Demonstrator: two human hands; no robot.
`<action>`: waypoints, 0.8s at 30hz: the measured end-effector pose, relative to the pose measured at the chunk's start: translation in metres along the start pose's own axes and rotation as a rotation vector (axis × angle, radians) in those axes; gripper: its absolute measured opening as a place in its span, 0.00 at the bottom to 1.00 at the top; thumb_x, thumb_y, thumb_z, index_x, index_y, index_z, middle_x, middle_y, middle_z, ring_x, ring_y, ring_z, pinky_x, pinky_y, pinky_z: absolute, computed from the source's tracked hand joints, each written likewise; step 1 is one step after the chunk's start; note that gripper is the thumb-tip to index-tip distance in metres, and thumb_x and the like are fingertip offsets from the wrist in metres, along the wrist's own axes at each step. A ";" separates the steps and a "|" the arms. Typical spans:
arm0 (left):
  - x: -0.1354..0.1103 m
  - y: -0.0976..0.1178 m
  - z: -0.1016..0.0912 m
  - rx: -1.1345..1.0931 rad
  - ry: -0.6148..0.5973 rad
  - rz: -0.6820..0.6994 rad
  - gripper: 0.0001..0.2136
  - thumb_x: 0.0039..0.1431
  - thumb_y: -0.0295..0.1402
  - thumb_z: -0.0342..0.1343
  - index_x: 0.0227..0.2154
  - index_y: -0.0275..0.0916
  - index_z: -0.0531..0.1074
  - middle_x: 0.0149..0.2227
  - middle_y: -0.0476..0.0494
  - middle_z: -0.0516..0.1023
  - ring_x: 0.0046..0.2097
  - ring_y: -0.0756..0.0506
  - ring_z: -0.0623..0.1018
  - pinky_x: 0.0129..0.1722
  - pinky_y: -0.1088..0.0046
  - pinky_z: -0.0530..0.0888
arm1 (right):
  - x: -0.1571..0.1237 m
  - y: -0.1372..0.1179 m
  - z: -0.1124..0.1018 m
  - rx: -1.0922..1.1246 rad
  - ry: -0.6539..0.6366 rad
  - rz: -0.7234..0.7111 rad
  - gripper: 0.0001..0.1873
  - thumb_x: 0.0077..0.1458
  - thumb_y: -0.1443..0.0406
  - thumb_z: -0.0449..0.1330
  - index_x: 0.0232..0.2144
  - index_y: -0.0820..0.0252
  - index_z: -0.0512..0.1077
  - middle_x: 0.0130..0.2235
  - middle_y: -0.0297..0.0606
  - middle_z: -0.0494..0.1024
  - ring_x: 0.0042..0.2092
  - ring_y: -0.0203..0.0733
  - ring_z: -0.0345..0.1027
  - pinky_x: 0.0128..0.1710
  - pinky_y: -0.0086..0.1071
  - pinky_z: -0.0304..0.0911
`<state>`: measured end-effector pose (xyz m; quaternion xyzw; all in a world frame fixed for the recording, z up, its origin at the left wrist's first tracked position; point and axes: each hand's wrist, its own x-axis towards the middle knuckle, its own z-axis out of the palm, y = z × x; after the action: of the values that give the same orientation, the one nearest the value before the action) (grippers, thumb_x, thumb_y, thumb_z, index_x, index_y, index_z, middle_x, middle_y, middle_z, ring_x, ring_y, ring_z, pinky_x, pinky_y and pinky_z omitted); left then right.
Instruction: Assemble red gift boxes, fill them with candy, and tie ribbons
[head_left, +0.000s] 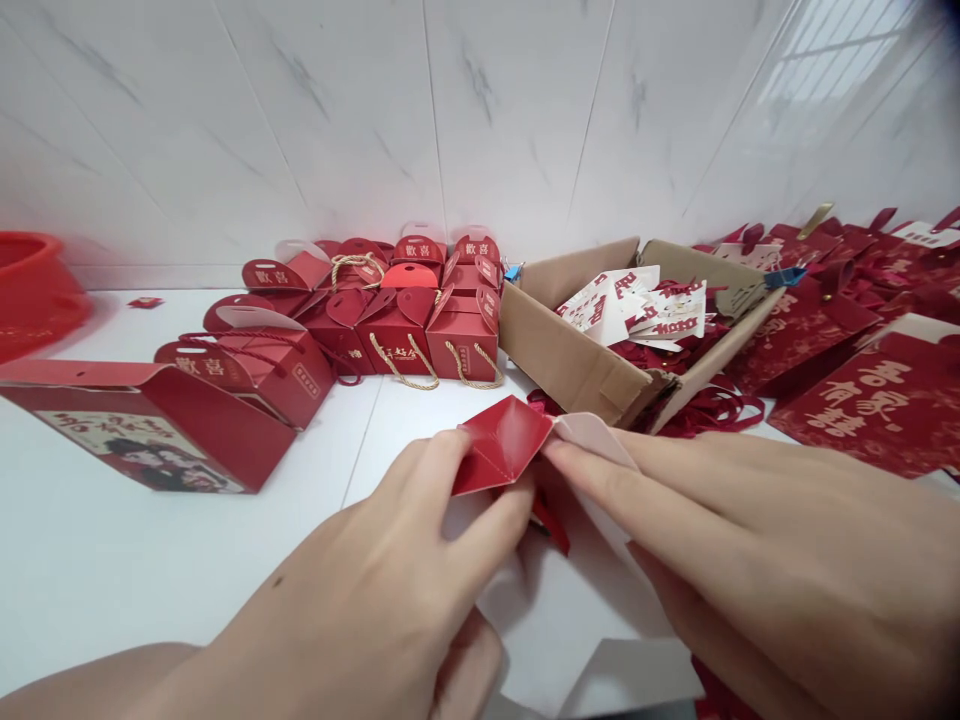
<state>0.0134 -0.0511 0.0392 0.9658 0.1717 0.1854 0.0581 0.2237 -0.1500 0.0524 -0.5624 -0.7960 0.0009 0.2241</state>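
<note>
A red paper gift box, still flat and partly folded (504, 445), is held low in the middle of the view between both hands. My left hand (375, 590) pinches its left flap with thumb and fingers closed on the card. From the right, my right hand (757, 540) presses its fingers together on the pale inner flap (596, 435). A red ribbon end (551, 520) hangs below the box between the hands.
Several finished red gift boxes (397, 310) with cord handles stand against the tiled wall. A larger red box (142, 420) lies at the left. A cardboard carton (592, 360) holds tags and ribbons. Flat red box blanks (862, 330) pile at the right. A red basin (34, 290) sits far left.
</note>
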 end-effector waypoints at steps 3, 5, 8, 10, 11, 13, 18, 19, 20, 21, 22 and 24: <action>-0.001 0.003 0.001 0.039 0.003 -0.016 0.23 0.45 0.29 0.51 0.48 0.43 0.69 0.43 0.36 0.69 0.35 0.40 0.73 0.26 0.64 0.76 | -0.003 0.001 0.002 -0.162 0.034 -0.104 0.35 0.50 0.72 0.52 0.62 0.60 0.57 0.53 0.48 0.74 0.43 0.56 0.75 0.39 0.47 0.74; -0.003 0.005 0.002 0.087 -0.008 -0.058 0.16 0.47 0.29 0.49 0.41 0.41 0.72 0.42 0.36 0.69 0.31 0.42 0.71 0.23 0.64 0.74 | -0.005 0.003 0.003 -0.185 0.044 -0.120 0.39 0.48 0.72 0.52 0.64 0.59 0.53 0.54 0.47 0.73 0.43 0.55 0.75 0.39 0.45 0.75; -0.007 0.007 0.001 0.127 -0.078 -0.121 0.10 0.50 0.29 0.46 0.33 0.40 0.72 0.39 0.37 0.68 0.28 0.44 0.69 0.22 0.64 0.73 | -0.008 0.005 0.003 -0.205 0.061 -0.159 0.42 0.46 0.71 0.53 0.65 0.59 0.51 0.55 0.47 0.71 0.44 0.55 0.74 0.39 0.44 0.75; -0.008 0.007 -0.001 0.110 -0.108 -0.143 0.09 0.51 0.28 0.46 0.30 0.40 0.71 0.37 0.38 0.67 0.28 0.44 0.68 0.22 0.65 0.72 | -0.009 0.005 0.004 -0.219 0.053 -0.182 0.41 0.47 0.70 0.52 0.65 0.60 0.51 0.56 0.48 0.71 0.45 0.56 0.74 0.40 0.45 0.74; -0.007 0.007 -0.001 0.094 -0.111 -0.148 0.08 0.51 0.28 0.46 0.28 0.40 0.70 0.36 0.39 0.66 0.27 0.44 0.67 0.21 0.65 0.71 | -0.009 0.005 0.004 -0.225 0.047 -0.186 0.41 0.47 0.69 0.52 0.65 0.61 0.50 0.56 0.48 0.71 0.45 0.56 0.74 0.40 0.45 0.74; -0.005 0.006 -0.002 0.067 -0.104 -0.148 0.07 0.51 0.28 0.46 0.26 0.40 0.69 0.34 0.40 0.65 0.27 0.45 0.66 0.21 0.66 0.70 | -0.007 0.004 0.003 -0.234 0.029 -0.180 0.41 0.48 0.69 0.51 0.65 0.61 0.50 0.55 0.47 0.72 0.44 0.55 0.74 0.38 0.44 0.75; 0.002 0.002 -0.006 0.017 -0.076 -0.070 0.07 0.51 0.29 0.46 0.23 0.39 0.68 0.33 0.39 0.65 0.29 0.43 0.67 0.21 0.67 0.68 | 0.003 0.005 -0.007 -0.241 -0.082 -0.135 0.37 0.51 0.73 0.50 0.64 0.57 0.53 0.56 0.43 0.71 0.44 0.51 0.74 0.33 0.38 0.75; 0.003 0.000 -0.006 0.010 -0.068 -0.058 0.07 0.51 0.28 0.47 0.22 0.39 0.67 0.33 0.39 0.65 0.29 0.43 0.67 0.22 0.67 0.68 | 0.005 0.006 -0.009 -0.242 -0.098 -0.122 0.36 0.52 0.73 0.50 0.63 0.55 0.53 0.56 0.42 0.71 0.45 0.50 0.74 0.32 0.37 0.75; 0.004 -0.001 -0.006 0.003 -0.056 -0.048 0.06 0.51 0.28 0.47 0.22 0.39 0.67 0.33 0.39 0.65 0.29 0.43 0.67 0.22 0.67 0.68 | 0.006 0.008 -0.010 -0.242 -0.109 -0.111 0.36 0.53 0.73 0.50 0.64 0.54 0.53 0.57 0.41 0.70 0.46 0.50 0.74 0.32 0.36 0.74; 0.004 -0.002 -0.006 -0.006 -0.045 -0.039 0.06 0.51 0.28 0.47 0.22 0.40 0.66 0.33 0.39 0.65 0.29 0.44 0.67 0.22 0.68 0.67 | 0.007 0.009 -0.011 -0.238 -0.120 -0.105 0.36 0.53 0.73 0.51 0.64 0.53 0.53 0.57 0.41 0.70 0.46 0.50 0.73 0.32 0.36 0.74; 0.003 -0.004 -0.006 -0.015 -0.033 -0.030 0.06 0.51 0.28 0.46 0.22 0.40 0.65 0.33 0.39 0.66 0.29 0.44 0.67 0.22 0.68 0.67 | 0.008 0.010 -0.012 -0.227 -0.134 -0.109 0.35 0.54 0.72 0.52 0.64 0.53 0.53 0.57 0.41 0.70 0.46 0.50 0.73 0.33 0.36 0.74; 0.002 -0.006 -0.006 -0.031 -0.013 -0.013 0.06 0.52 0.27 0.46 0.24 0.40 0.65 0.34 0.39 0.67 0.29 0.45 0.68 0.23 0.69 0.68 | 0.010 0.011 -0.012 -0.191 -0.162 -0.125 0.34 0.54 0.70 0.53 0.63 0.54 0.54 0.55 0.41 0.72 0.45 0.50 0.73 0.36 0.39 0.74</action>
<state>0.0111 -0.0443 0.0440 0.9648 0.1748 0.1816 0.0754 0.2351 -0.1405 0.0642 -0.5284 -0.8415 -0.0435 0.1041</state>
